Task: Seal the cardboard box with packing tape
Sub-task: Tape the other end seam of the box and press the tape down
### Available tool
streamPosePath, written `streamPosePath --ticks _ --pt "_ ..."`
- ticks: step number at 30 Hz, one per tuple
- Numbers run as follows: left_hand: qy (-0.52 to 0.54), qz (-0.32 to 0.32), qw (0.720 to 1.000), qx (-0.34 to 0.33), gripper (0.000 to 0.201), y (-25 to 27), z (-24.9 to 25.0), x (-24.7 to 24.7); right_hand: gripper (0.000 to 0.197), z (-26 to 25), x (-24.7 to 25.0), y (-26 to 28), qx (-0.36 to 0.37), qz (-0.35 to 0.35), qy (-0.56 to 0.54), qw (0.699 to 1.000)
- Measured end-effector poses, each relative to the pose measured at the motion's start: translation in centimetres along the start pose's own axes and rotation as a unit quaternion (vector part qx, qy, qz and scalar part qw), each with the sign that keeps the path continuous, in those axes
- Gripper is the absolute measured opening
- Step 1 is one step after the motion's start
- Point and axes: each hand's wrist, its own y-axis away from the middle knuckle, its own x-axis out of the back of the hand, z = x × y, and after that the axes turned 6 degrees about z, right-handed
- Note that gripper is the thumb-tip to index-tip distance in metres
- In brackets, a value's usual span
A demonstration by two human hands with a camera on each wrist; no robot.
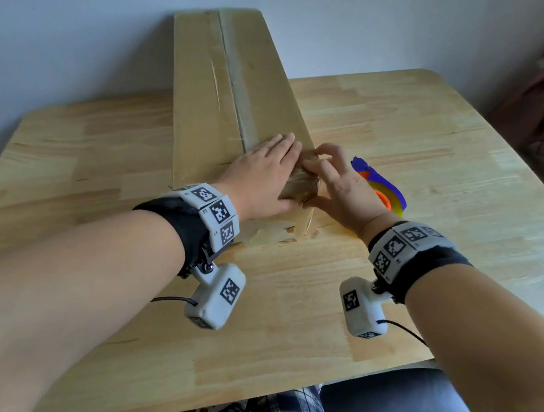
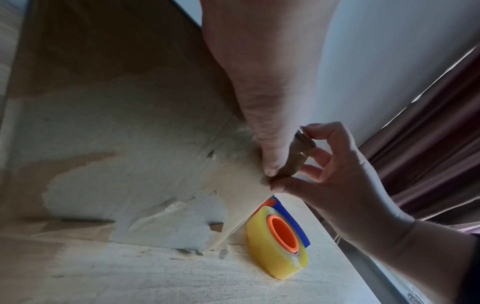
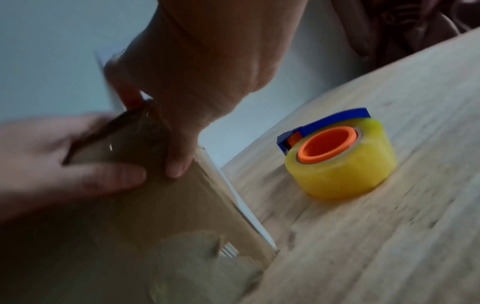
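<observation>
Your long brown cardboard box [image 1: 208,98] lies on the light wooden table [image 1: 405,136]. Your left hand [image 1: 260,174] lies flat, fingers straight, on its near top corner. Your right hand [image 1: 337,182] pinches the clear tape end [image 3: 124,142] there. The yellow tape roll in its blue-and-orange dispenser [image 3: 340,158] sits just beside the box, right of your hands.

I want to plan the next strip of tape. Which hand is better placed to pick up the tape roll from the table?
The right hand. The tape roll lies on the table right beside it, while the left hand lies flat on the cardboard box, farther from the roll.
</observation>
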Motion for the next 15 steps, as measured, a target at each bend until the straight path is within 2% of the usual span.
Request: streamPosePath --ticks 4,6,9,12,15 --pt "-0.005 0.002 1.000 -0.009 0.087 0.1 0.0 0.2 0.026 0.1 1.8 -1.5 0.042 0.043 -0.058 0.997" --pt "-0.003 0.002 1.000 -0.008 0.083 0.1 0.1 0.4 0.015 0.1 2.2 -1.8 0.062 0.064 -0.071 0.994" --pt "-0.013 0.000 1.000 -0.007 0.082 0.2 0.2 0.3 0.016 0.2 1.3 -0.9 0.023 0.102 -0.085 0.991" --pt "-0.028 0.005 1.000 -0.011 0.082 0.0 0.2 0.0 0.043 0.2 -0.2 0.8 -0.019 0.099 -0.101 0.990" --pt "-0.030 0.015 0.999 -0.034 0.076 0.9 -0.6 -0.1 0.047 -0.2 -0.7 0.9 -0.055 0.121 -0.148 0.980"
